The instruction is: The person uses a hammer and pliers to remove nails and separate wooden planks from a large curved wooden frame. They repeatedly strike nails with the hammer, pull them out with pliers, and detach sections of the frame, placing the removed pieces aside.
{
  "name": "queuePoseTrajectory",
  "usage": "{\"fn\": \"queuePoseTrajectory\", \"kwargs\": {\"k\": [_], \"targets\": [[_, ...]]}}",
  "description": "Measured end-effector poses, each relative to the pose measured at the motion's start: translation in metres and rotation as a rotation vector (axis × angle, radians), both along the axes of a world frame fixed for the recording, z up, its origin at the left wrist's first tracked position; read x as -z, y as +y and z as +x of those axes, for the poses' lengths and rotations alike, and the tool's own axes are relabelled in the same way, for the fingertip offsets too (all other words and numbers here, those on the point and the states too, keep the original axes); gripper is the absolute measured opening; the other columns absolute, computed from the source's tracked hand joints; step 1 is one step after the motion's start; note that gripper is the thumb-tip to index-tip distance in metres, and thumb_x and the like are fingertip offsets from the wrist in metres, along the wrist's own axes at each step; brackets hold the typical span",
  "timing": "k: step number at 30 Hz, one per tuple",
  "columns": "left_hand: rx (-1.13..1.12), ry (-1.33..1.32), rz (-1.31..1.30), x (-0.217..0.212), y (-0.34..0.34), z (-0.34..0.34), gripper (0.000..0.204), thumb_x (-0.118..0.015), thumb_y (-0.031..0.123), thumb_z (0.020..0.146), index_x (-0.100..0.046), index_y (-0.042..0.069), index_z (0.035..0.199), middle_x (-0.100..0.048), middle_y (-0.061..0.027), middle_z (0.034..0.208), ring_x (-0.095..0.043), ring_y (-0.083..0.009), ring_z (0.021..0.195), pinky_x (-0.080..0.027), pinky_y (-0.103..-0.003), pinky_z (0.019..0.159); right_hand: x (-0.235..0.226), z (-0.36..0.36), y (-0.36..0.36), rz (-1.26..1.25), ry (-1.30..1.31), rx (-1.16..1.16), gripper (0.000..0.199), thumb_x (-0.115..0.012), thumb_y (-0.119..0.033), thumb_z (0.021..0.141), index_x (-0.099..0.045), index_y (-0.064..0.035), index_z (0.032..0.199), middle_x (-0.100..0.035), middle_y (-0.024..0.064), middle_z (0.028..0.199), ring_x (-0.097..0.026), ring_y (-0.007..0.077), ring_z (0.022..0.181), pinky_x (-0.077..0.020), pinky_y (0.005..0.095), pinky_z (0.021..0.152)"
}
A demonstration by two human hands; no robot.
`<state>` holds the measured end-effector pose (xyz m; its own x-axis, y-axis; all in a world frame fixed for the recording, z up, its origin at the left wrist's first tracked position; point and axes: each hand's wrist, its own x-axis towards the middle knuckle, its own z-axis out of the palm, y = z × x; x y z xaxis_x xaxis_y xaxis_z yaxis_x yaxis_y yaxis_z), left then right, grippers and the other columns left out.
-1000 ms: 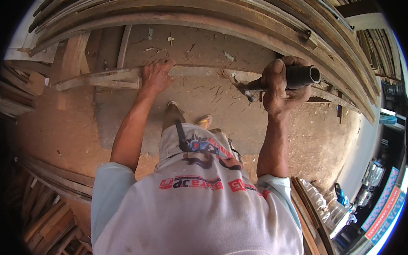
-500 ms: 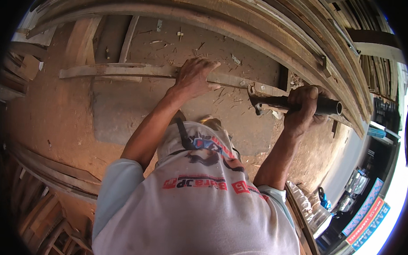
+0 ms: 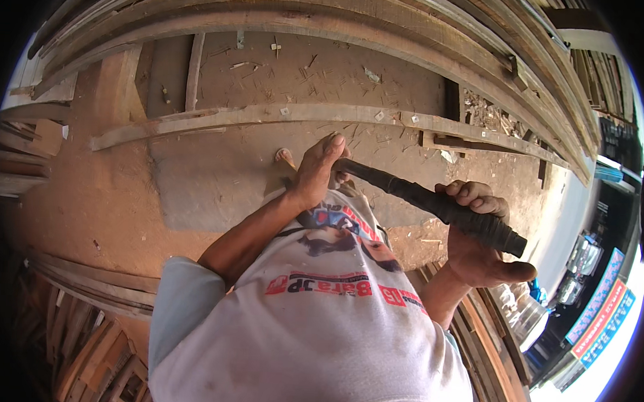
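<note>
My left hand (image 3: 314, 178) is wrapped around one end of the black-handled hammer (image 3: 407, 192), hiding its head, while my right hand (image 3: 472, 259) lies loosely spread under the other end — fingers bent over its far side, thumb stretched clear of it. The hammer slants across in front of my printed pale shirt (image 3: 317, 350), nearer me than a long narrow wooden beam (image 3: 233, 116) — stacked planks (image 3: 293, 16) lie beyond that.

the person's white T-shirt (image 3: 310, 349), faintly smudged, pale blue short sleeve (image 3: 182, 299) at the shirt's nine o'clock, red-and-black lettering (image 3: 351, 287) across the chest, dark printed shapes (image 3: 332, 241) and blue patch (image 3: 338, 219) toward twelve o'clock
</note>
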<state>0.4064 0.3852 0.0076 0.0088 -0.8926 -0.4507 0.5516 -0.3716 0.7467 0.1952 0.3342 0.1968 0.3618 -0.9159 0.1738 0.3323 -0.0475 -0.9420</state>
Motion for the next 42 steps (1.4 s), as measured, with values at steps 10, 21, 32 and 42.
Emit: {"fn": "queuePoseTrajectory", "kwargs": {"k": [10,21,32,42], "targets": [[0.033,-0.644,-0.313,-0.024,-0.036,0.039,0.043,-0.062,0.046,0.105,-0.062,0.004,0.101,-0.051,0.0032,0.076,-0.050,-0.0050,0.070,-0.047,-0.027,0.062,0.025,-0.124,0.020,0.498,0.551,-0.427,0.088,-0.088,-0.054,0.079,-0.058,0.0068,0.135,-0.067,0.0249,0.126,-0.070,0.0346,0.111,-0.0565,0.0433,0.090],[0.472,-0.933,-0.545,-0.073,-0.070,0.008,0.077,-0.085,0.052,0.082,-0.058,0.006,0.137,-0.066,-0.0213,0.128,-0.063,-0.0352,0.119,-0.052,-0.044,0.102,0.128,-0.079,0.037,0.129,1.225,0.121,0.039,-0.079,-0.033,0.093,-0.061,-0.0030,0.110,-0.060,0.0104,0.077,-0.058,0.0220,0.067,-0.0464,0.0387,0.063],[0.844,-1.524,-0.003,-0.010,-0.105,0.047,0.069,-0.084,0.042,0.084,-0.061,0.013,0.142,-0.070,-0.0179,0.129,-0.065,-0.0356,0.124,-0.050,-0.050,0.103,0.116,-0.074,0.020,0.364,0.645,-0.004,0.043,-0.071,-0.040,0.099,-0.061,-0.0002,0.112,-0.058,0.0016,0.075,-0.052,0.0119,0.068,-0.0444,0.0306,0.064],[0.398,-1.826,-0.282,0.039,-0.068,0.023,0.059,-0.089,0.021,0.073,-0.065,0.018,0.126,-0.071,-0.0114,0.113,-0.069,-0.0325,0.111,-0.051,-0.049,0.094,0.165,-0.053,0.016,0.434,0.611,0.160,0.035,-0.072,-0.035,0.101,-0.060,-0.0018,0.104,-0.054,-0.0005,0.083,-0.048,0.0090,0.077,-0.0427,0.0278,0.066]]}}
